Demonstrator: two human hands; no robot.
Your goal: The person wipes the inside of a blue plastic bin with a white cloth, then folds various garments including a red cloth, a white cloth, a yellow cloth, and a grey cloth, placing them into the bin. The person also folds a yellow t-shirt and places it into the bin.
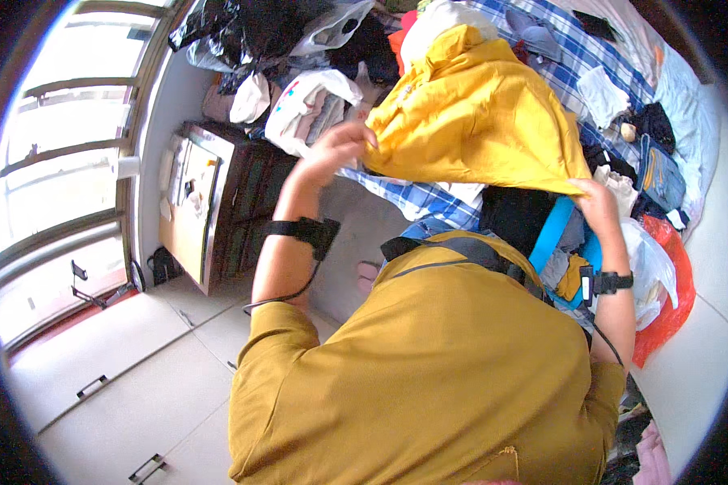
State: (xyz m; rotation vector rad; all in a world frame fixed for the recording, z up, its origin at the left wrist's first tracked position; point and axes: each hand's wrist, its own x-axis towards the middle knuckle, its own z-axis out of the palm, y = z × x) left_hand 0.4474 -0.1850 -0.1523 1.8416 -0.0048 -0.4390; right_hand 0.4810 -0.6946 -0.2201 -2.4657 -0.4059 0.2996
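A yellow garment (477, 121), perhaps a shirt, is stretched out wide in front of me over a bed heaped with clothes. My left hand (344, 148) is closed at its left edge, the fingers slightly blurred. At the right, my right hand (598, 205) pinches the lower corner of the cloth between thumb and fingers. The near edge hangs in a sagging line between the two hands. Its far end rests against a white bundle (445, 24). Black straps with cables are on both my forearms.
Beneath the garment lies a blue checked bedsheet (416, 198). Jeans (660, 174), a white cloth (603, 97), a blue container (554, 230) and a red plastic bag (667, 291) are to the right. Plastic bags (311, 109) and a wooden cabinet (218, 194) stand left, near a barred window (73, 121).
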